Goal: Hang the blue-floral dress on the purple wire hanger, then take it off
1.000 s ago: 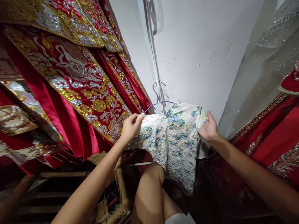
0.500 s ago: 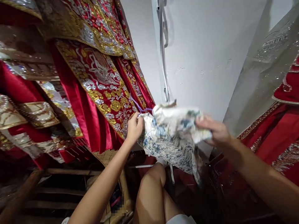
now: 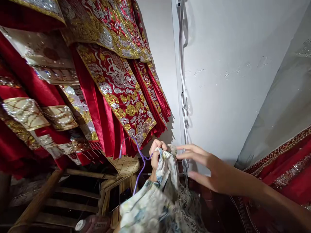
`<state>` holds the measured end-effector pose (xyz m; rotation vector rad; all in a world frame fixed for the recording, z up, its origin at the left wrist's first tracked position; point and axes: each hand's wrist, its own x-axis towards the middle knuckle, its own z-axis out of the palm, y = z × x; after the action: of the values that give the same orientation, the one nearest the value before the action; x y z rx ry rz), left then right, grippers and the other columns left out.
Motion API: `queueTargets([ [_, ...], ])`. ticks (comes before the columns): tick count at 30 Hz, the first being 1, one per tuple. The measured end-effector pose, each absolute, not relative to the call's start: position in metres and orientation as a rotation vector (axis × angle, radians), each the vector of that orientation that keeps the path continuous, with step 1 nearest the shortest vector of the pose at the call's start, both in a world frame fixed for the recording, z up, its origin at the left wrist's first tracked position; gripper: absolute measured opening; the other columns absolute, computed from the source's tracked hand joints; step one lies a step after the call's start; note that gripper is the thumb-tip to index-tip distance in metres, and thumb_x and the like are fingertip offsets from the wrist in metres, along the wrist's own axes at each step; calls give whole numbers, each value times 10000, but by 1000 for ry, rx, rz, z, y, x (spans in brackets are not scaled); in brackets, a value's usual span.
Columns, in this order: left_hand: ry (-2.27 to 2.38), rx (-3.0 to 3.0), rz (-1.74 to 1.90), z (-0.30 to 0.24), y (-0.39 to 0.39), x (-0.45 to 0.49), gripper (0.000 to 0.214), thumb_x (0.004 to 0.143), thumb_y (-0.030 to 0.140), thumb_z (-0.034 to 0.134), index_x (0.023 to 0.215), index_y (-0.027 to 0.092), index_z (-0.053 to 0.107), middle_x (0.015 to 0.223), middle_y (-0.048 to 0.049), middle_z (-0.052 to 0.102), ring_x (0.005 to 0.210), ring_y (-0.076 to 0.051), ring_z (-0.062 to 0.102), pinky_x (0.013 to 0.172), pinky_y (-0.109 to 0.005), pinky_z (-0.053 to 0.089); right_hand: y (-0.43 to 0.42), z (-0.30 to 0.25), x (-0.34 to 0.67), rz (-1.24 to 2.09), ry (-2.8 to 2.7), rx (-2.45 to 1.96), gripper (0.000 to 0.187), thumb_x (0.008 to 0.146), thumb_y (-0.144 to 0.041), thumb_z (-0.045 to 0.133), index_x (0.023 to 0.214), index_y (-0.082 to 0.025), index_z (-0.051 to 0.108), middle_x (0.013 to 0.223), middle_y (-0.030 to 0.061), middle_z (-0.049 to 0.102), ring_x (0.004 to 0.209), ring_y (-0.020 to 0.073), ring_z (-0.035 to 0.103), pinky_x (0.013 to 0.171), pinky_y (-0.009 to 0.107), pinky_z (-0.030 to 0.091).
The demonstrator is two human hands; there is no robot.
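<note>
White wall [image 3: 230, 48] rose behind; red robes [image 3: 116, 74] hung at left. A phone [image 3: 114, 197] lay near a corner of the bamboo seat [image 3: 105, 186]. The shirt [image 3: 150, 208] hung in the air beside the seat, gripped by the left hand [image 3: 156, 154], fingers curled closed, next to a purple hanger [image 3: 141, 153]. The right hand [image 3: 202, 166] held nothing, fingers spread; I couldn't tell whether they touched cloth.

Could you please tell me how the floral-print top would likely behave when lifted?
The floral-print top is probably floppy, since its cloth falls in loose folds around the left hand. It is likely light for its size, as the fabric looks thin. It should bunch easily, as it already crumples near that hand.
</note>
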<state>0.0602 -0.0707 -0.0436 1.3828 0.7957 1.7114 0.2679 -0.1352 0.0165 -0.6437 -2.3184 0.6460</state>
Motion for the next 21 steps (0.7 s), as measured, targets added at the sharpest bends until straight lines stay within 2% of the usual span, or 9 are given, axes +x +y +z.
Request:
queueTargets([
  [2, 555, 1203, 1722, -44, -78, 77, 407, 764, 471, 584, 755, 237, 251, 617, 43, 306, 540, -131, 278, 542, -272, 323, -125, 3, 257, 479, -2293, -697, 607, 895, -151, 624, 1479, -250, 488, 1585, 164, 426, 1421, 289, 488, 1138, 484, 450],
  [4, 359, 1008, 1684, -44, -83, 91, 426, 709, 418, 639, 776, 237, 259, 659, 38, 323, 562, -127, 294, 566, -271, 334, -118, -10, 245, 326, -2285, -679, 655, 859, -103, 608, 1487, -230, 471, 1581, 180, 417, 1418, 306, 486, 1132, 480, 458],
  [6, 256, 897, 1639, -47, -84, 99, 466, 631, 385, 655, 787, 235, 243, 710, 28, 328, 583, -128, 316, 588, -278, 349, -114, -21, 235, 186, -2228, -650, 611, 821, -42, 562, 1406, -217, 546, 1513, 178, 497, 1374, 304, 528, 1100, 465, 482],
  [9, 251, 889, 1562, -54, -84, 103, 487, 535, 316, 637, 790, 231, 231, 750, 17, 324, 627, -142, 344, 619, -290, 358, -108, -29, 229, 129, -2101, -632, 394, 812, -31, 542, 1138, -213, 667, 1227, 134, 691, 1140, 268, 668, 948, 411, 550],
  [11, 340, 932, 1520, -57, -86, 105, 464, 526, 286, 629, 786, 231, 249, 754, 13, 319, 652, -155, 352, 643, -303, 360, -105, -26, 230, 200, -2024, -701, 228, 829, -86, 581, 984, -220, 680, 1025, 87, 738, 940, 236, 698, 827, 370, 554],
  [14, 394, 954, 1462, -58, -91, 109, 427, 515, 260, 618, 791, 238, 293, 747, 8, 351, 669, -175, 388, 668, -329, 373, -106, -17, 229, 403, -1840, -935, 72, 828, -166, 616, 813, -222, 659, 768, 23, 692, 703, 182, 627, 662, 304, 500],
  [17, 404, 975, 1470, -58, -97, 111, 387, 497, 216, 604, 787, 242, 349, 719, 20, 359, 640, -166, 366, 639, -313, 346, -105, -10, 226, 675, -1579, -1071, 97, 800, -223, 611, 706, -219, 589, 604, -27, 573, 559, 136, 515, 532, 252, 413],
  [21, 589, 1090, 1470, -64, -103, 107, 279, 542, 175, 639, 760, 233, 476, 711, 23, 372, 649, -157, 327, 645, -303, 311, -107, -7, 224, 911, -1420, -1043, 157, 808, -291, 588, 680, -222, 530, 543, -56, 489, 485, 112, 425, 465, 237, 342],
])
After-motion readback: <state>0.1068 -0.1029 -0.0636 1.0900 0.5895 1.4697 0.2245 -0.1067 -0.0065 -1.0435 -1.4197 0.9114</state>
